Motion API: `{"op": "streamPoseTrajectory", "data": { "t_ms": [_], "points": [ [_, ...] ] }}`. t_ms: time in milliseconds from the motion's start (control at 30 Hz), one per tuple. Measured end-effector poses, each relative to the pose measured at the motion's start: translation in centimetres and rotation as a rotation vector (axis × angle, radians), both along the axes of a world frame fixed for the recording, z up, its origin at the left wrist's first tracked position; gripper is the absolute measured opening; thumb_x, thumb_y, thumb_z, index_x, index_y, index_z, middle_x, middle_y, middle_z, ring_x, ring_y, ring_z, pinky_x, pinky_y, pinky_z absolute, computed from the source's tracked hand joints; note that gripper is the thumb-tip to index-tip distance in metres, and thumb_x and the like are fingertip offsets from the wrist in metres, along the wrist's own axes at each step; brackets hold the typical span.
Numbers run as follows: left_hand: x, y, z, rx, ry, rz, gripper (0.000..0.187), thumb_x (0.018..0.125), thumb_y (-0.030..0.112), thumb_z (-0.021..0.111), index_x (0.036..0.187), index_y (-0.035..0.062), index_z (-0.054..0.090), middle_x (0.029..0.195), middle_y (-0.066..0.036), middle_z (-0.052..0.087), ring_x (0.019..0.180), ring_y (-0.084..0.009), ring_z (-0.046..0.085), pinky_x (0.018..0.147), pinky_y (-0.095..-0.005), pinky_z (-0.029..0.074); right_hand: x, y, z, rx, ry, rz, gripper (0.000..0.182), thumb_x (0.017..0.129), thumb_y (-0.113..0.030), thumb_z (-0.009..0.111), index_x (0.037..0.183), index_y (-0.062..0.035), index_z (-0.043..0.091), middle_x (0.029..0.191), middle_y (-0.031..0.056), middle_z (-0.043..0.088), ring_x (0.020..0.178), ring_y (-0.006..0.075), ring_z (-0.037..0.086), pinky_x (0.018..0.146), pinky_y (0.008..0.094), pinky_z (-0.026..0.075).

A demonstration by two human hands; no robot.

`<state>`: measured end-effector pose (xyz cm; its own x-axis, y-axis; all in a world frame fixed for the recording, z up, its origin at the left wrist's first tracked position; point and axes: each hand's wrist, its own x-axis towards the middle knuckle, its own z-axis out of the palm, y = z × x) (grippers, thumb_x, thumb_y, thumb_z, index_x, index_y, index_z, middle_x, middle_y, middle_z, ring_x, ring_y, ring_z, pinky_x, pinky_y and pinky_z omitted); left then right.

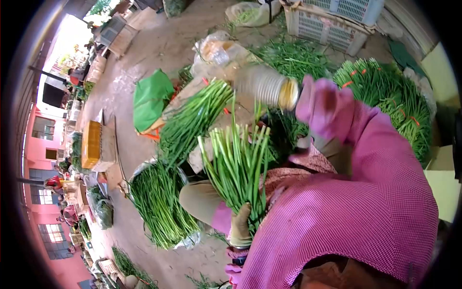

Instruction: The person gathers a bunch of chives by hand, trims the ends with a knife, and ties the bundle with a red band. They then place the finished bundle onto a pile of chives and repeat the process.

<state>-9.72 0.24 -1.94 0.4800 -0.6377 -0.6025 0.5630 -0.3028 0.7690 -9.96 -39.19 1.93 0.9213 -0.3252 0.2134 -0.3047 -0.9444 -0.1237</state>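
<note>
My left hand (240, 226), in a tan glove, is closed around a bunch of garlic chives (236, 168). The pale cut ends point up and away from me, and the leaves hang down past the hand. Raised at the right, my right hand (320, 106) is a blurred fist at the end of a ribbed whitish tube (264, 86). Its near end shows a yellowish rim, while the far end is smeared by motion. Just beyond the held bunch lies a pile of chives (192, 120), pale ends toward the tube.
A heap of chives (161, 202) lies on plastic left of my knee. Tied bundles (385, 96) with orange bands stand at the right, near loose greens (293, 58). Plastic crates (322, 29), a green bag (153, 100) and a yellow box (91, 144) surround me. Other people are far left.
</note>
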Motion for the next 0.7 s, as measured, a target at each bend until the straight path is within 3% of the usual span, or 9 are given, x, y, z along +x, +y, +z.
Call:
{"op": "streamPoseTrajectory", "data": {
  "t_ms": [67, 133, 200, 233, 333, 400, 467, 533, 700],
  "points": [
    [-0.5, 0.7, 0.0, 0.098, -0.223, -0.046, 0.050, 0.092, 0.039, 0.063, 0.118, -0.0034, 0.061, 0.109, -0.011, 0.065, 0.093, -0.0183, 0.064, 0.081, -0.0306, 0.054, -1.9, -6.0, 2.3, 0.091, -0.486, -0.114, 0.033, 0.096, -0.032, 0.053, 0.108, -0.0037, 0.066, 0.099, 0.0159, 0.068, 0.091, 0.0335, 0.066, 0.080, 0.0421, 0.053],
    [0.7, 2.2, -3.0, 0.016, 0.145, 0.016, 0.045, 0.095, 0.038, 0.059, 0.116, -0.0012, 0.063, 0.106, -0.009, 0.066, 0.088, -0.0160, 0.064, 0.077, -0.0289, 0.053, -4.9, -6.9, 9.3, 0.292, -0.557, -0.303, 0.039, 0.102, -0.034, 0.048, 0.115, -0.0004, 0.063, 0.104, 0.0183, 0.068, 0.096, 0.0329, 0.066, 0.082, 0.0402, 0.053],
    [0.4, 1.2, -2.2, -0.022, 0.103, 0.016, 0.043, 0.095, 0.038, 0.058, 0.116, -0.0002, 0.062, 0.104, -0.007, 0.067, 0.087, -0.0158, 0.064, 0.076, -0.0289, 0.052, -5.5, -12.0, 9.2, 0.315, -0.343, -0.594, 0.045, 0.091, -0.043, 0.060, 0.126, -0.0146, 0.060, 0.136, 0.0230, 0.053, 0.129, 0.0381, 0.047, 0.109, 0.0441, 0.036],
    [0.3, 0.8, -1.9, -0.063, 0.059, 0.014, 0.042, 0.096, 0.037, 0.057, 0.117, 0.0008, 0.062, 0.103, -0.006, 0.067, 0.085, -0.0157, 0.064, 0.075, -0.0290, 0.052, -5.2, -12.1, 8.5, 0.051, -0.329, -0.653, 0.033, 0.090, -0.039, 0.059, 0.102, -0.0103, 0.070, 0.107, 0.0210, 0.067, 0.097, 0.0339, 0.066, 0.088, 0.0458, 0.050],
    [0.2, 0.5, -2.0, -0.103, 0.230, 0.057, 0.040, 0.096, 0.034, 0.057, 0.118, 0.0010, 0.061, 0.100, -0.005, 0.067, 0.084, -0.0158, 0.063, 0.074, -0.0299, 0.052, -5.2, -7.7, 5.1, 0.099, -0.082, -0.348, 0.045, 0.103, -0.039, 0.046, 0.117, -0.0005, 0.063, 0.104, 0.0168, 0.069, 0.097, 0.0307, 0.067, 0.083, 0.0392, 0.053],
    [-0.8, -0.5, -0.8, -0.112, 0.150, 0.145, 0.038, 0.097, 0.031, 0.056, 0.118, 0.0005, 0.061, 0.098, -0.006, 0.067, 0.082, -0.0159, 0.063, 0.073, -0.0304, 0.053, -5.8, -3.3, 3.7, 1.123, 0.203, -0.162, 0.047, 0.100, -0.044, 0.050, 0.115, -0.0015, 0.065, 0.099, 0.0160, 0.069, 0.095, 0.0291, 0.067, 0.082, 0.0389, 0.052],
    [-0.2, 0.1, -1.6, -0.112, 0.172, 0.098, 0.037, 0.096, 0.030, 0.057, 0.118, 0.0002, 0.060, 0.097, -0.006, 0.067, 0.081, -0.0162, 0.063, 0.073, -0.0313, 0.053, -2.9, -2.2, -5.3, 0.610, 0.056, 0.535, 0.045, 0.097, -0.042, 0.055, 0.113, -0.0016, 0.067, 0.097, 0.0144, 0.070, 0.092, 0.0255, 0.066, 0.081, 0.0375, 0.051],
    [0.0, 0.4, -1.4, -0.075, 0.096, 0.043, 0.036, 0.097, 0.031, 0.056, 0.115, 0.0002, 0.061, 0.096, -0.005, 0.066, 0.079, -0.0162, 0.062, 0.073, -0.0313, 0.052, -2.6, 1.7, -6.2, 1.227, 0.449, 0.204, 0.038, 0.093, -0.032, 0.062, 0.114, -0.0004, 0.066, 0.097, 0.0121, 0.070, 0.089, 0.0210, 0.064, 0.081, 0.0353, 0.050],
    [0.3, 1.5, -3.3, 0.020, 0.070, 0.042, 0.042, 0.094, 0.041, 0.060, 0.110, 0.0021, 0.065, 0.101, -0.004, 0.066, 0.086, -0.0149, 0.062, 0.075, -0.0305, 0.051, -2.4, 3.2, -6.3, 1.135, 0.368, 0.189, 0.039, 0.086, -0.025, 0.068, 0.120, -0.0056, 0.065, 0.102, 0.0090, 0.071, 0.089, 0.0196, 0.065, 0.079, 0.0326, 0.050]
  ]
}}
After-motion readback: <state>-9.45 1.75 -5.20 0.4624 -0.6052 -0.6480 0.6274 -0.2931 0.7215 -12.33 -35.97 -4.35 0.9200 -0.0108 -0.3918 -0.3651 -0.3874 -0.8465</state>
